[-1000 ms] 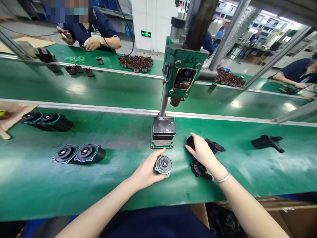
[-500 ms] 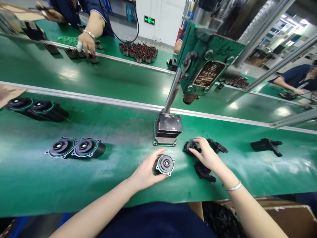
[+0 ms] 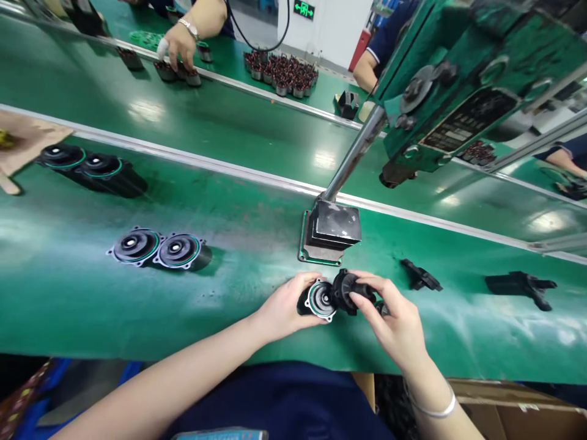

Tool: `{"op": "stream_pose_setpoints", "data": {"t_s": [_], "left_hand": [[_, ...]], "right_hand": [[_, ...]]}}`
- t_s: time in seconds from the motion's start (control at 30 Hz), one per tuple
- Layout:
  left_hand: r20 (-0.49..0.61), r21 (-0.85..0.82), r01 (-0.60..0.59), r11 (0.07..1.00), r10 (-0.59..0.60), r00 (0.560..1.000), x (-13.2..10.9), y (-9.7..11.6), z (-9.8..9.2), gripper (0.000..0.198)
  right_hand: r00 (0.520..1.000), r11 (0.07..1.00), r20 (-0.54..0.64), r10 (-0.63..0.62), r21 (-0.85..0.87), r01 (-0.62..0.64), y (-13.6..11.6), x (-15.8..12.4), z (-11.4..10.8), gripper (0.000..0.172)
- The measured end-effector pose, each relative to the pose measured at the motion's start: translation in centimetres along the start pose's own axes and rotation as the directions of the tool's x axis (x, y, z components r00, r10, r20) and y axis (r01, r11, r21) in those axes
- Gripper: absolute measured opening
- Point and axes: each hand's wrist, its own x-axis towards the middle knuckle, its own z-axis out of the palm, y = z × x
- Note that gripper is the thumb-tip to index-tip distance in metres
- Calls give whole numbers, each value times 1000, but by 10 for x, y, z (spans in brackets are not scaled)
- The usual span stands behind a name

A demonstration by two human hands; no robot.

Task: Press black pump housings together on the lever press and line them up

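Observation:
My left hand [image 3: 279, 311] is wrapped round a black cylindrical motor housing [image 3: 322, 299]; its silver flange and ringed top face up. Between the thumb and fingers of my right hand [image 3: 398, 318] is a black plastic pump cover [image 3: 345, 293], tilted on edge at the flange's right side. Whether cover and flange touch, I cannot tell. Another dark part [image 3: 383, 307] shows partly behind my right fingers. To the right lie a black plastic piece [image 3: 420, 276] and a black housing with forked ends [image 3: 518, 283].
A press with a green head [image 3: 458, 104] rises above a black block base [image 3: 337, 223]. Two flanged housings [image 3: 180, 249] stand at left, two darker ones [image 3: 110, 174] behind them. Beyond the rail [image 3: 206, 168], a co-worker's hand [image 3: 181, 46] touches small motor parts [image 3: 284, 73].
My right hand has lifted the pump cover off the table and brought it left to the motor housing. My left hand keeps its hold. The camera view has shifted.

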Motion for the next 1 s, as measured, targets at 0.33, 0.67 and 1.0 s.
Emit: {"op": "stream_pose_setpoints", "data": {"t_s": [0.33,0.67,1.0], "left_hand": [[-22,70,-92,993,93,995,-1,-5,1,72],[-15,50,-90,995,91,996,1,-4,-1,72],[-9,47,-109,993,109,994,1,-3,-1,70]], "right_hand": [[958,945,107,-265,-171,280,-21,10,14,27],[962,955,124,-242,-147,259,-20,10,18,23],[960,956,147,-240,-136,260,-18,9,18,26]]}}
